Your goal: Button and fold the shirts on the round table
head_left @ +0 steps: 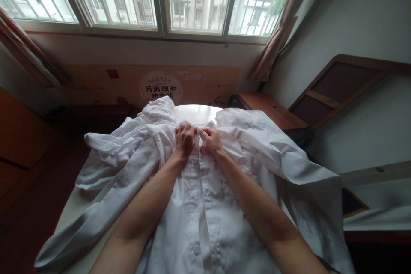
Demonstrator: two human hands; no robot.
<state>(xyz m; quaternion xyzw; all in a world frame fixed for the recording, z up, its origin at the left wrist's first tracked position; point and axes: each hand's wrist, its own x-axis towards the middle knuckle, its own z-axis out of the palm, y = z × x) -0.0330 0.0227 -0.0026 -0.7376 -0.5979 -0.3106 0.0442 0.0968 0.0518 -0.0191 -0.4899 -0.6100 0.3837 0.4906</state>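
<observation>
A white button-up shirt (pixel 224 192) lies spread over a round white table, its front facing up and its sleeves reaching out to both sides. Near the collar, my left hand (pixel 185 139) is closed on the edge of the shirt front. Right beside it, my right hand (pixel 211 139) pinches the other front edge with thumb and forefinger. The fingertips of both hands almost meet, and they hide whatever button or buttonhole is there. Below my hands, the two front edges run down side by side with several buttons showing and a narrow gap between them.
The white table top (pixel 195 112) shows beyond the collar. To the right stands a brown wooden desk (pixel 269 109) against the wall, near a wooden chair-like frame (pixel 340 81). A barred window (pixel 192 0) with curtains (pixel 276 43) is ahead, above a printed banner (pixel 205 79).
</observation>
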